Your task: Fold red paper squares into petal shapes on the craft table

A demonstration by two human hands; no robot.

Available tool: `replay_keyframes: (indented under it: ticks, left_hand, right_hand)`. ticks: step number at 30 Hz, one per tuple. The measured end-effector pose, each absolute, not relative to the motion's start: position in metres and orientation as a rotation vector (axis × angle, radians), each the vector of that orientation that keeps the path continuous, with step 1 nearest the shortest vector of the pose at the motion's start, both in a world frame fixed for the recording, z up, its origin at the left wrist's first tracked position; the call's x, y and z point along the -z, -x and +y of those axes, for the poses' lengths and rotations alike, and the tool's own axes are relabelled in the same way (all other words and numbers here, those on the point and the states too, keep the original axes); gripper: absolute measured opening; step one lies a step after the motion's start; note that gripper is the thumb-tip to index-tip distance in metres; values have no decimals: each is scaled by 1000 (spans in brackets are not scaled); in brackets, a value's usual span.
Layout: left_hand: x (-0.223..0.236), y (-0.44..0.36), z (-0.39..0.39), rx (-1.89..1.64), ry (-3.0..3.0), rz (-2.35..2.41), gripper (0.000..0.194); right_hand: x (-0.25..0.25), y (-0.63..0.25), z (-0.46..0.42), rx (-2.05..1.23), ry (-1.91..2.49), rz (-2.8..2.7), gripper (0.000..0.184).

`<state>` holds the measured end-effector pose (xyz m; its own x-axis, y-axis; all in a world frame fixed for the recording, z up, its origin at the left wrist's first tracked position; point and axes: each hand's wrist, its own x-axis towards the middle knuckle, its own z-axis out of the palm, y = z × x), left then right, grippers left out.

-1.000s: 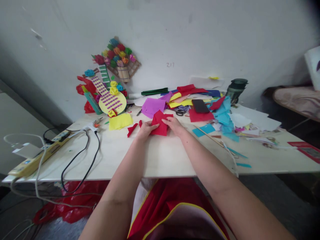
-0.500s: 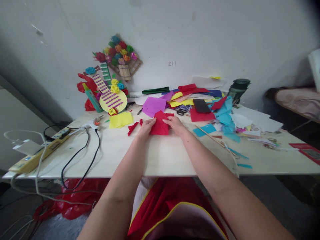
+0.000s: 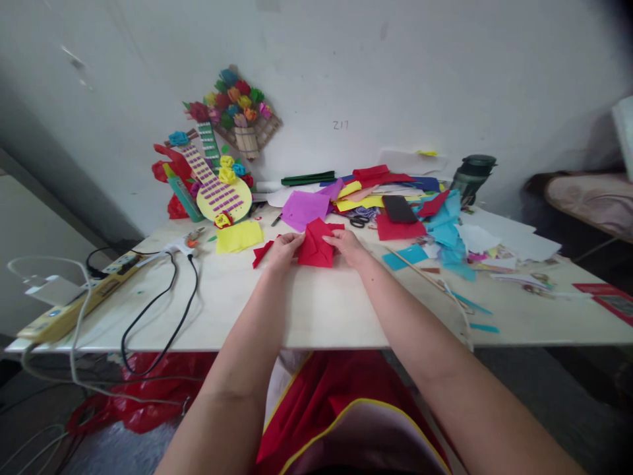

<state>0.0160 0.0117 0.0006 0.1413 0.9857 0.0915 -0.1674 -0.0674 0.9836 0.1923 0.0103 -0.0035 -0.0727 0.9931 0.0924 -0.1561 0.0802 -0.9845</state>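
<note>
A creased sheet of red crepe paper is held just over the table between my two hands. My left hand pinches its left edge. On the other side, my right hand has closed its thumb and fingers on the right edge. Red paper scraps lie left of my left hand. Behind the held sheet is a piece of purple crepe paper. A stack of yellow crepe paper rests farther left.
A hot glue gun and power strip with cables lie left. Paper-flower crafts lean on the wall. Scissors, a black phone, blue scraps, a wooden stick and a dark bottle are at right.
My left hand has shifted slightly left along the red crepe paper's edge, its fingers more curled. A fold line shows more on the sheet. My right hand is nearly still.
</note>
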Motion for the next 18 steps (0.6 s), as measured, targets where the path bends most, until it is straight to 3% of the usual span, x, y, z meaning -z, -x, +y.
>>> replay_keyframes:
  ticks: [4,8,10,13,18]
  left_hand:
    - [0,-16,10,-1170,-1252,941,35]
    - [-2,-17,7,-1097,-1256,876,33]
    - [-2,-18,5,-1050,-1246,835,31]
    - [-2,-20,3,-1029,-1232,793,30]
    - [-5,-24,2,-1059,-1208,821,30]
  right_hand:
    - [2,-193,10,-1309,985,-1180,28]
    - [0,-195,10,-1306,963,-1221,62]
    - [-1,-197,9,-1253,921,-1258,70]
    - [-3,-197,7,-1184,886,-1296,66]
    - [0,-195,10,-1192,862,-1303,43]
